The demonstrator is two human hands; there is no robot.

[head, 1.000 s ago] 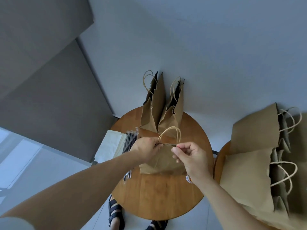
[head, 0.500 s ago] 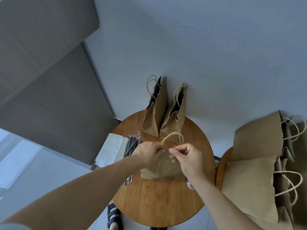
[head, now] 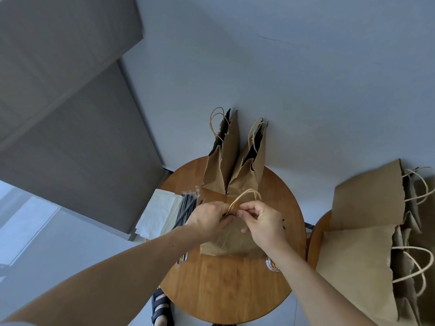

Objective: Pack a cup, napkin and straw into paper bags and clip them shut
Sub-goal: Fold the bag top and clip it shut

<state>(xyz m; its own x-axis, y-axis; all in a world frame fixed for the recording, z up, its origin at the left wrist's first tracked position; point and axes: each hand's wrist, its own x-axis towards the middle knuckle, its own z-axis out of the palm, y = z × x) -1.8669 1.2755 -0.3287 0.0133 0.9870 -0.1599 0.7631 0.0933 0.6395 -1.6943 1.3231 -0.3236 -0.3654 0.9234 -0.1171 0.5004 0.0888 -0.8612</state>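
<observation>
A brown paper bag [head: 231, 243] stands in the middle of the round wooden table [head: 226, 288], its twine handle [head: 247, 196] looping up between my hands. My left hand [head: 208, 218] grips the bag's top edge from the left. My right hand [head: 261, 221] pinches the same edge from the right, fingertips almost meeting the left hand's. What sits between the fingertips is too small to make out. White napkins [head: 156, 212] and a bundle of black wrapped straws [head: 186, 205] lie at the table's left edge. No cup is visible.
Two more paper bags [head: 235, 161] stand against the wall at the table's far side. A stack of flat paper bags [head: 367, 231] lies on a second table at the right. A small tub of coloured clips [head: 273, 265] sits by my right wrist. Sandalled feet [head: 161, 307] show below.
My two hands have drawn closer together at the bag's top edge. The camera has tilted slightly, so the table sits lower in view.
</observation>
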